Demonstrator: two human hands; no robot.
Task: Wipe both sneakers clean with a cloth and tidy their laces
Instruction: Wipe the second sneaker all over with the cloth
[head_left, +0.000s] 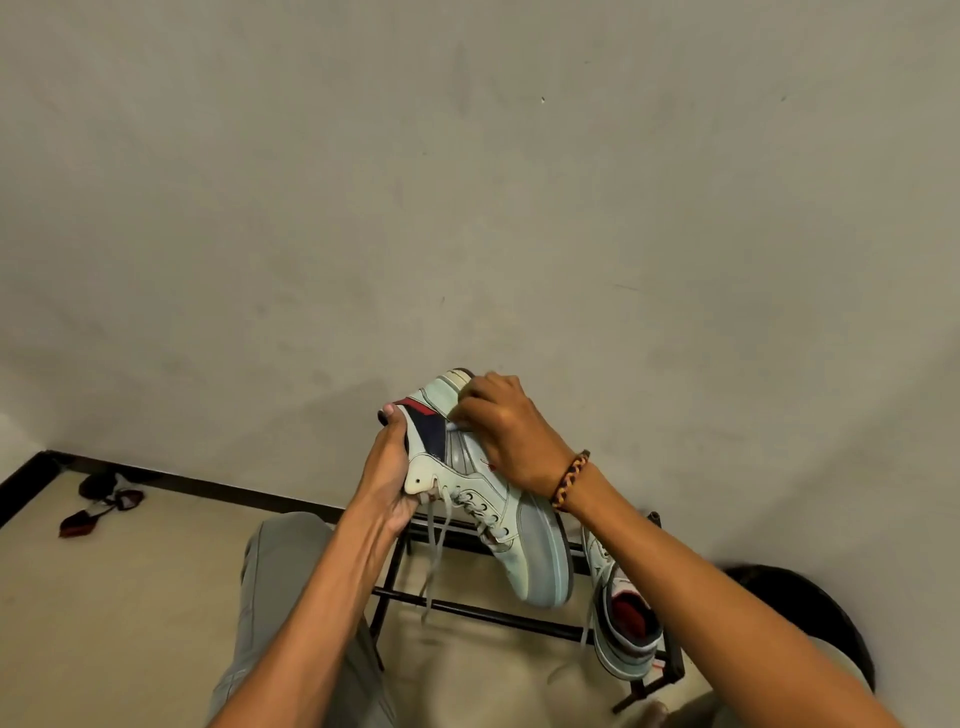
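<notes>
I hold a white high-top sneaker (488, 525) with navy and red panels up in front of me, heel up and toe down. My left hand (387, 478) grips it at the collar, thumb over the top edge. My right hand (501, 431) presses a small pale cloth (460, 425), mostly hidden under the fingers, against the sneaker's heel side. Grey laces (434, 561) hang loose from the eyelets. The second sneaker (621, 618) sits on the black metal rack (498, 616) at the right, its red lining showing.
A plain wall rises just behind the rack. Dark sandals (104, 501) lie on the floor at the far left by the baseboard. My knees in grey trousers (291, 587) frame the rack. A dark round object (810, 608) sits at the right.
</notes>
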